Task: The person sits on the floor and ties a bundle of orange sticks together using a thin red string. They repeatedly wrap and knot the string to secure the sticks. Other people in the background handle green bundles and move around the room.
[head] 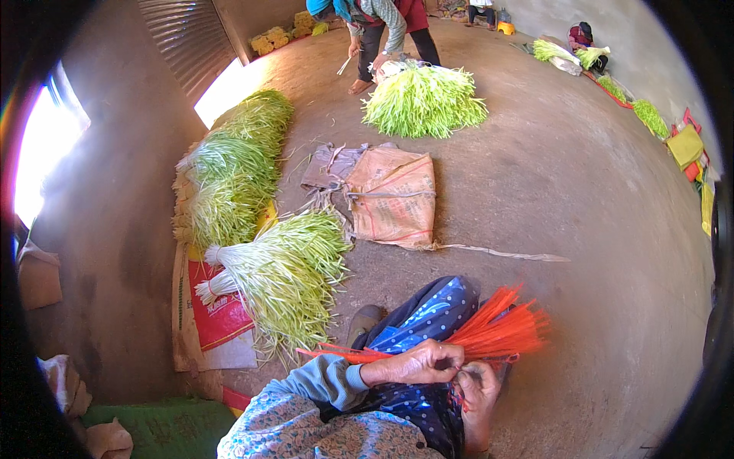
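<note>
Just above my lap, my left hand (424, 361) and my right hand (480, 390) meet at the fingertips. Between them they pinch a thin red plastic strand (460, 397), part of which dangles in front of the right palm. Most of the strand is hidden by my fingers. A fanned bundle of orange-red plastic strands (499, 327) rests across my lap behind the hands. Its narrow end pokes out left of my left wrist. Under it, a shiny blue polka-dot apron (424, 318) covers my legs.
Tied bunches of garlic chives (287, 258) lie to my left on printed sacks (221, 312), with a long pile (235, 166) beyond. A flattened woven sack (393, 195) is ahead. Farther off, a person (390, 28) bends over a chive heap (424, 103); another (582, 37) sits by the right wall.
</note>
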The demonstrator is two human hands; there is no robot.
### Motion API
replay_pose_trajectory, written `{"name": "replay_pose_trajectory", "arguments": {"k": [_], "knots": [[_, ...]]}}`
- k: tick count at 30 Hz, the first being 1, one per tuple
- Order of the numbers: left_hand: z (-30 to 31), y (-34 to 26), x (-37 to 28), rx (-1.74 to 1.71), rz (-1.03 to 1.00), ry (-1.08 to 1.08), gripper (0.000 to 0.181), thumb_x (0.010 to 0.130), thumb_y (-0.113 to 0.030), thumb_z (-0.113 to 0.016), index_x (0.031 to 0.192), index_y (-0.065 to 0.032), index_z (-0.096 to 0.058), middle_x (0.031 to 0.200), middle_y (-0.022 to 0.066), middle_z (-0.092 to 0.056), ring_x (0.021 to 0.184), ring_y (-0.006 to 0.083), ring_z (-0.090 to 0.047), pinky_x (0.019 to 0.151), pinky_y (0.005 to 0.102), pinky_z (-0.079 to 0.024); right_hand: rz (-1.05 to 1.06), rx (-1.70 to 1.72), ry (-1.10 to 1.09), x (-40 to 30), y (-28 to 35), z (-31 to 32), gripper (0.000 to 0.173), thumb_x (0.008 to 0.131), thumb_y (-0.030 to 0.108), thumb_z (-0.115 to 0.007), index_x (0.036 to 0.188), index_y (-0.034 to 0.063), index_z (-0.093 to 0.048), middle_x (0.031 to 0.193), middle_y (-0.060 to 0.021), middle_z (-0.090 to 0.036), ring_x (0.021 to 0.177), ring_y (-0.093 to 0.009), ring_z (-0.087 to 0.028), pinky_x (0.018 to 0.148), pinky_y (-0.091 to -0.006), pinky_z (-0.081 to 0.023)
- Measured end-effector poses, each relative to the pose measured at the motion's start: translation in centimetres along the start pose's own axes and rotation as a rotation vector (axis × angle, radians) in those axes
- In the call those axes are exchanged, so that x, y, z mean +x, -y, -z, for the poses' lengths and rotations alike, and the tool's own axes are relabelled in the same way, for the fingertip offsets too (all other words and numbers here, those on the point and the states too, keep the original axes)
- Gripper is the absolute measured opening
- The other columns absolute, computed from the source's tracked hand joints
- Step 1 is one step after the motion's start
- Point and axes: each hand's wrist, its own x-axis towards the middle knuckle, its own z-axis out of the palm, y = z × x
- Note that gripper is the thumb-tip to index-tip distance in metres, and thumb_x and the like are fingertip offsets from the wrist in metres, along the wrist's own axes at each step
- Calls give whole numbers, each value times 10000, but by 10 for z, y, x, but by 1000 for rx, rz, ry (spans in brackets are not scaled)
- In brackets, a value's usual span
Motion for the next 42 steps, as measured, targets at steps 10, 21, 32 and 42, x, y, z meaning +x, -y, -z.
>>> {"name": "replay_pose_trajectory", "arguments": {"k": [10, 21, 32, 42], "knots": [[5, 7, 4, -243, 94, 109, 63, 804, -20, -557, 791, -31, -496, 722, -37, -462, 697, 40, -418, 603, 219, -375, 19, 17, 62, 8, 1, -1, 144, 790, 101, -630, 849, -2, -549, 646, -27, -549, 523, -68, -497, 461, -197, -399], [18, 7, 7, -425, 112, 163, 110, 843, -53, -564, 942, -11, -541, 873, 24, -557, 857, 97, -527, 781, 251, -429, -192, 52, 67, 19, 8, 2, 68, 756, 50, -567, 807, 10, -546, 649, 4, -543, 531, -49, -477, 489, -184, -383], [-4, -5, -4, -180, 98, -198, 86, 826, -48, -588, 888, -4, -549, 842, 40, -555, 802, 95, -545, 706, 240, -461, -171, 288, 79, 21, 2, -1, 69, 781, 41, -574, 839, 21, -543, 702, -16, -552, 550, -64, -495, 505, -189, -412], [-9, -11, -3, 501, -245, -338, 220, 687, 36, -653, 875, -18, -553, 829, 86, -569, 770, 250, -554, 686, 326, -451, -154, 295, 78, 22, 1, -3, 128, 794, 110, -613, 853, 20, -545, 673, -9, -535, 534, -70, -483, 476, -187, -381]]}}
